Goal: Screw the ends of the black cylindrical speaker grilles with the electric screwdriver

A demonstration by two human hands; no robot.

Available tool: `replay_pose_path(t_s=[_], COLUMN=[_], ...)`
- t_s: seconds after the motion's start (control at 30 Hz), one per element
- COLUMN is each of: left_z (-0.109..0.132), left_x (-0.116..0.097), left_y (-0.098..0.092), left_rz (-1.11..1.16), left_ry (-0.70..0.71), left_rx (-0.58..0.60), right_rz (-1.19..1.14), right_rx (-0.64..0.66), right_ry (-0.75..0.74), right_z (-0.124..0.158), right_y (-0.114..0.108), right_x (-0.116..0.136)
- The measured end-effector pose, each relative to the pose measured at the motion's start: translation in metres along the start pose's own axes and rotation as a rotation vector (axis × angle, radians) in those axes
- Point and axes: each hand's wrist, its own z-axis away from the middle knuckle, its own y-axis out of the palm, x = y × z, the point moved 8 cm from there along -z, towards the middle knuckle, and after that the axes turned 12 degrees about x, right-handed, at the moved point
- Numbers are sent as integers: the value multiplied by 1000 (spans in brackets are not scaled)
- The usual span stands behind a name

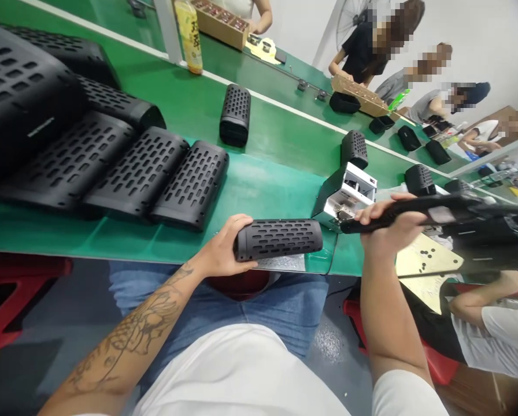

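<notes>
My left hand [224,249] is wrapped round one end of a black perforated speaker housing [280,238], which lies on its side at the front edge of the green bench. My right hand [387,225] grips a black electric screwdriver [409,207], held nearly level. The tool's tip points left into the front of a small white and black screw feeder [328,199]. Whether a screw sits on the tip is too small to tell. Beside my left hand stands a row of similar black housings [193,182].
More housings [25,104] are piled at the far left, and single ones [236,112] stand farther back. A yellow bottle [189,37] is by a white post. Yellow paper [428,263] with small black pieces lies at right. Co-workers [363,52] sit across the bench; another person's arm [484,294] is at right.
</notes>
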Motion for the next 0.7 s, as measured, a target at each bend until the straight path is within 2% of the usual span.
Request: replay_pose_path(t_s=[0.07,0.17,0.27,0.33,0.43,0.53,0.7], left_z=[0,-1,-2,-2,-3,-5,-6], left_x=[1,3,2,1,2,4,3], left_y=[1,1,3,4,6,8,9], left_rz=[30,84,117,126,137,157,164], left_ry=[-19,-71,-88,-78,-85,-87,-83], left_rx=[11,13,8,-2,-9,-10,-22], right_rz=[-106,-259,-340,-366,-366,-360,-420], right_rx=[120,341,476,549,591,570,627], right_ry=[-47,-95,-64,-71,-44,27,53], right_z=[16,47,69,73,72,71,75], right_y=[35,101,158,185,206,213,220], right_x=[28,62,66,57,39,26,27])
